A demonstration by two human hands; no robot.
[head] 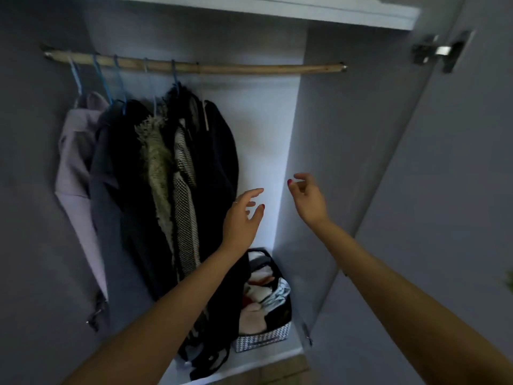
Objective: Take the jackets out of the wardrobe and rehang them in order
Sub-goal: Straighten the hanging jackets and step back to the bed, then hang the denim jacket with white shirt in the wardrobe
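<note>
A pale lilac jacket (pixel 75 162) and dark jackets (pixel 172 173) hang bunched at the left of the wooden rail (pixel 222 68). Just right of them the left hand (pixel 241 218) hovers, fingers loose, holding nothing. Further right the right hand (pixel 306 198) is relaxed and empty too.

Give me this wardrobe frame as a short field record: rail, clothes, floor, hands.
rail: wooden rail, garments bunched at its left end, right half bare
clothes: pale lilac jacket leftmost, then dark jackets, a furry-trimmed one, a black-and-white woven one
hangers: blue hangers hooked on the rail
floor: basket of folded clothes at bottom right
left hand: open, beside the rightmost dark jacket, holding nothing
right hand: fingers loosely curled, empty, in the bare half
</note>
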